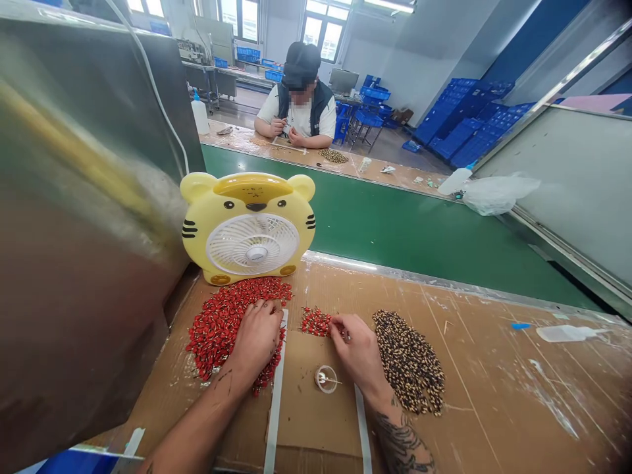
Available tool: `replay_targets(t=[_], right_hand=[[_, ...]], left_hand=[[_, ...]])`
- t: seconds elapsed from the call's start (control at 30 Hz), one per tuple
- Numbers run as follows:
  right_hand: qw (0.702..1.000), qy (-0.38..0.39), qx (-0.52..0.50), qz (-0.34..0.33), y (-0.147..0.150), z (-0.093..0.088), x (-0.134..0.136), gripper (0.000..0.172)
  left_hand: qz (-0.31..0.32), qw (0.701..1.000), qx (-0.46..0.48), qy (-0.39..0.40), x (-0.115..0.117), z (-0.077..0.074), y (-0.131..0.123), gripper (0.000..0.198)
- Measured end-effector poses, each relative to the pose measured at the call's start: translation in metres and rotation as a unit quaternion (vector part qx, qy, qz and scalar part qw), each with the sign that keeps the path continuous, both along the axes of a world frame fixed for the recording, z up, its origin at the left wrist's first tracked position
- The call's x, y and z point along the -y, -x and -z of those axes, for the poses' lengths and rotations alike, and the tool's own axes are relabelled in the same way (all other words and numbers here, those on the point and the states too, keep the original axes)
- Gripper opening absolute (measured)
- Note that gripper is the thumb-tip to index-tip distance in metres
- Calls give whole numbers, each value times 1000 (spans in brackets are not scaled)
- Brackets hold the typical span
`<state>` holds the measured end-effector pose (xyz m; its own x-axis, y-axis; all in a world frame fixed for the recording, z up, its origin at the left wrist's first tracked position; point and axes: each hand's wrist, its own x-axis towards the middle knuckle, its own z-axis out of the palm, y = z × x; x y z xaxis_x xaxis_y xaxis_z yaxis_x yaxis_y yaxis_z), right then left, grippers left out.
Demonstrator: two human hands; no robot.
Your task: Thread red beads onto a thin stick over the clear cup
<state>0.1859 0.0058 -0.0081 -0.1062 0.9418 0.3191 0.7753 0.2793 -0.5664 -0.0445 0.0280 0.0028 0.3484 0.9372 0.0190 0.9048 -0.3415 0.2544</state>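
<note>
Bright, even light (edges warped, blurred)

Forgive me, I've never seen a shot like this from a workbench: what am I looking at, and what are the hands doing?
This picture comes from a camera worn on a person's head, looking forward and down, so the two bare arms at the bottom are the wearer's own. The left hand rests on a heap of small red pieces. The right hand touches a smaller red cluster, beside a heap of speckled dark pieces. Whether either hand grips anything can't be seen. A small clear dish sits between them on the cardboard-covered bench. A yellow tiger-shaped fan stands at the bench's far edge. Beyond a green belt, another person works at a facing bench.
</note>
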Motion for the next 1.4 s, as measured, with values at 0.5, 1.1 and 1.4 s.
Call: replay_targets(t=[0.5,1.1,1.4], right_hand=[[983,153,-54,-87,-32,-24,58,18],[978,90,-32,-185,-24,-10,61,22],[979,-6,0,-203,-15,-6,48,23]], left_hand=[[-10,995,92,-31,2,-1,6,27],[-77,696,677,224,8,3,-8,11],[-116,660,681,295,12,-1,-13,18]])
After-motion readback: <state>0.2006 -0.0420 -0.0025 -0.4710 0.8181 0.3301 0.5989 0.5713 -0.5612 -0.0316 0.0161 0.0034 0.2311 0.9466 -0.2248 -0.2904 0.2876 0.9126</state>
